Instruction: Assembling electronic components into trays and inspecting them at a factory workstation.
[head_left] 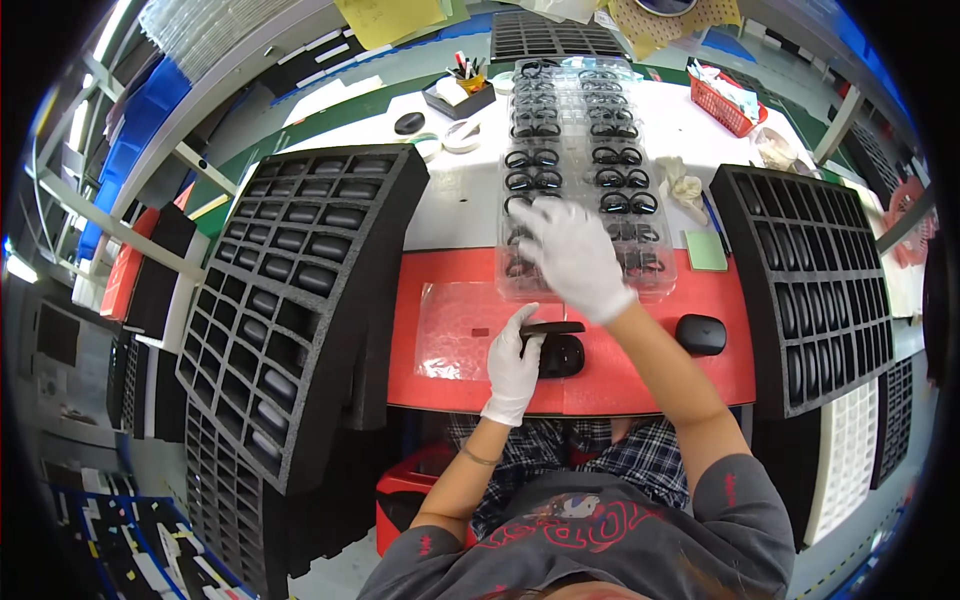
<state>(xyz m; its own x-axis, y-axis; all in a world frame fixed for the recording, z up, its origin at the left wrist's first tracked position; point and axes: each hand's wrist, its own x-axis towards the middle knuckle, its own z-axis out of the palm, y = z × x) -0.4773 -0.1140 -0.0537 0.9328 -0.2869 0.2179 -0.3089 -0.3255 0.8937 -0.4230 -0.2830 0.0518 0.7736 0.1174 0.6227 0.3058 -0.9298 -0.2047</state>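
Gripping smooth, rounded black case (564, 357) just below centre by its raised lid with curled left hand (514, 366); poising part-spread right hand (577, 255) over clear plastic tray (570, 170), upper centre; cannot tell if holding anything.

White gloves (578, 255), grey T-shirt (650, 550), plaid bottoms (645, 468)

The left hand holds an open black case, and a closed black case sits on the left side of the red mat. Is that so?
Not quite: the head view shows the closed black case on the right side of the red mat. The rest is right: the left hand holds an open black case.
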